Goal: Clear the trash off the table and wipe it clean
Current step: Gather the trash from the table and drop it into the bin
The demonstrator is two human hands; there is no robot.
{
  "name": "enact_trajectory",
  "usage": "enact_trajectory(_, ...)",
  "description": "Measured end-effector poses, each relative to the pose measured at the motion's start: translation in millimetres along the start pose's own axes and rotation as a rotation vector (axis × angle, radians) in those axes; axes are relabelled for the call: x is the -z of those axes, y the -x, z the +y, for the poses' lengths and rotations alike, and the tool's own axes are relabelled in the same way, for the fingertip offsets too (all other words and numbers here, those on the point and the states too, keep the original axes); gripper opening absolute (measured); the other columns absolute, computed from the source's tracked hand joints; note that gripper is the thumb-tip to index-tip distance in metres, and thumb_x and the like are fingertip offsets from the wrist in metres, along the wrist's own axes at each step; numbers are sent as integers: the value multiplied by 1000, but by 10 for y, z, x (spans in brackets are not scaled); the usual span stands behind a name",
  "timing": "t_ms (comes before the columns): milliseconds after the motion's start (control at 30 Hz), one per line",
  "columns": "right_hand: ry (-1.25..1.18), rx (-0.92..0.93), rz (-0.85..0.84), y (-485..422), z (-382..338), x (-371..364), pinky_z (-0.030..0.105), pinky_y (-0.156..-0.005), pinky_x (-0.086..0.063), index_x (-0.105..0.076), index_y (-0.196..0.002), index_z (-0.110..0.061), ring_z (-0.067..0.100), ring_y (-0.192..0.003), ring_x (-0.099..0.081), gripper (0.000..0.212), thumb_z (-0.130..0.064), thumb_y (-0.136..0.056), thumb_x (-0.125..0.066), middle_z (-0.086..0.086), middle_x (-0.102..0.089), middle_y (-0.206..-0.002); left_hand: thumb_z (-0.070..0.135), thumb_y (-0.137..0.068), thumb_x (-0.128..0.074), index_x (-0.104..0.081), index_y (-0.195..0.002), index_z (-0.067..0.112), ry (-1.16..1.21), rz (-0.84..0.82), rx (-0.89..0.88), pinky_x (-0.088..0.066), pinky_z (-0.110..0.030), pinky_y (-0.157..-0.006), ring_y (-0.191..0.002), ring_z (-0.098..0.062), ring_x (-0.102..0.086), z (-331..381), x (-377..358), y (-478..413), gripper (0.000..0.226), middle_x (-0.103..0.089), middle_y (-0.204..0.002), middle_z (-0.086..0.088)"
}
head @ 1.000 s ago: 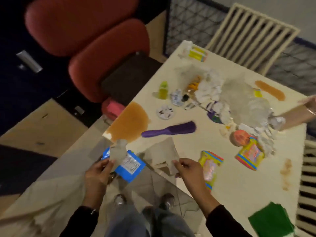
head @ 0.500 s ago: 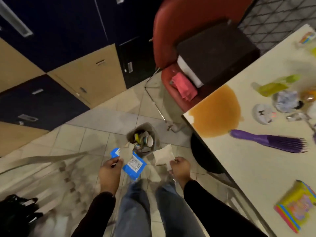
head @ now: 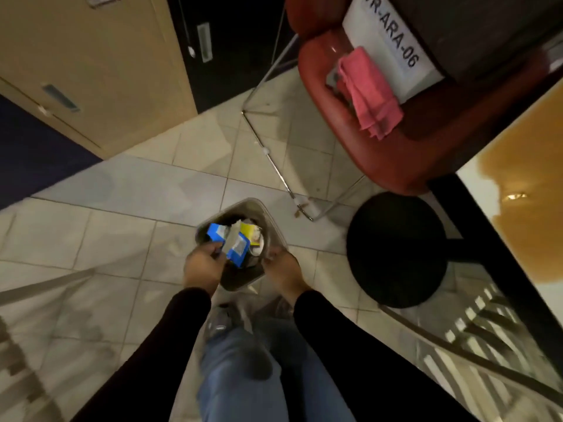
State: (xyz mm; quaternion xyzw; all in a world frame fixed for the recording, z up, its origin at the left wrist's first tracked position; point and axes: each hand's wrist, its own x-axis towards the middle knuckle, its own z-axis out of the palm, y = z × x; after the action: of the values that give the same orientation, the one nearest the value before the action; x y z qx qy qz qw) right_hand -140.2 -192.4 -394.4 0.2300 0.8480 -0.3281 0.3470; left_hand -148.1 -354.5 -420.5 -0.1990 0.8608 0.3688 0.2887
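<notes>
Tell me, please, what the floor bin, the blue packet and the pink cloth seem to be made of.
The bin looks like translucent grey plastic, with a smooth, see-through wall. The blue packet seems to be glossy printed film or thin card with a white label; blur leaves it open. The pink cloth looks like soft matte fabric, draping in limp folds on the red chair.

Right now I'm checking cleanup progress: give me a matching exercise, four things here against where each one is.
Things:
1. blue wrapper
2. pink cloth
3. brown spill
4. trash bin

Places:
A. on the floor tiles
B. on the table
C. in the left hand, above the bin
D. on the red chair seat

Pairs: 1-C, 2-D, 3-B, 4-A
</notes>
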Motion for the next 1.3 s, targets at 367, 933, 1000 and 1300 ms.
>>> enact_trajectory(367, -298, 164, -51, 2273, -338, 1326, 23, -87, -48, -64, -104, -14, 4, -85, -58, 18, -9, -89, -58, -9, -62, -92, 9, -85, -64, -69, -109, 12, 55, -127, -211, -40, -19, -89, -101, -20, -61, 1157, 1134, 1866, 25, -64, -111, -5)
enact_trajectory(933, -867, 16, 795, 5136, 923, 3331, 20, -69, -49, -63, -86, -24, 14, -66, -64, 21, -5, -89, -57, 6, -69, -85, 19, -91, -59, -67, -99, 28, 17, -647, -903, -44, -10, -74, -87, 2, -61, 4025, 775, 4446, 13, -65, -103, 20)
enact_trajectory(1000, -934, 0, 851, 5231, 1230, 3408, 20, -68, -50, -65, -85, -23, 9, -62, -63, 20, -4, -88, -58, 10, -69, -86, 18, -91, -59, -67, -99, 24, -12, -685, -929, -43, -5, -72, -86, 2, -60, 4211, 502, 4596, 13, -67, -100, 18)
enact_trajectory(1300, -966, -86, 868, 5242, 2569, 3891, 14, -63, -45, -63, -83, -27, 11, -63, -62, 22, -7, -89, -58, 6, -70, -86, 9, -90, -60, -66, -91, 29, -103, -735, -924, -44, -5, -67, -82, 3, -62, 4696, -885, 5030, 20, -69, -92, 12)
